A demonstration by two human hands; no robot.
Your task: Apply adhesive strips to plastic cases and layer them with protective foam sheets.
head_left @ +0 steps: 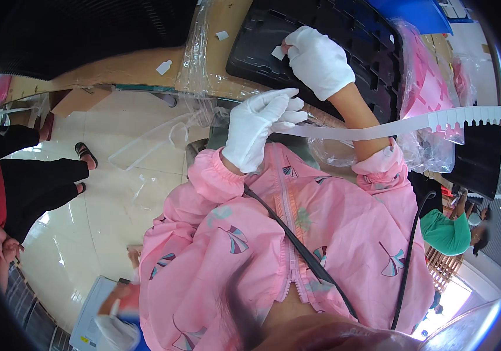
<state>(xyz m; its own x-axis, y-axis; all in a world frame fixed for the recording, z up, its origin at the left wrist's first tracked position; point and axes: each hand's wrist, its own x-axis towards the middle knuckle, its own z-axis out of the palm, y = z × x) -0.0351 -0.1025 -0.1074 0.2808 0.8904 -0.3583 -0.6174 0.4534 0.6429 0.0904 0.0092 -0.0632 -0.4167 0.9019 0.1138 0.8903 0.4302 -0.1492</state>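
Observation:
My left hand [255, 127], in a white glove, holds one end of a long white strip [393, 127] between its fingers. The strip stretches to the right past my right forearm, and its far part has a row of notches along one edge. Over a black moulded plastic tray [247, 58], my gloved right hand [320, 63] pinches a small white tag [278, 53]. The tag is at the tray's left part; whether it touches the surface I cannot tell. Two similar loose tags, one nearer [164, 67] and one farther [221, 35], lie on the brown cardboard-coloured tabletop left of the tray.
Clear plastic wrap [198, 52] hangs over the table edge left of the tray. Pink sheets [429, 88] in clear plastic are at the right, below a blue bin [417, 14]. A person in black trousers [40, 178] stands at the left; another in green [446, 231] is at the right.

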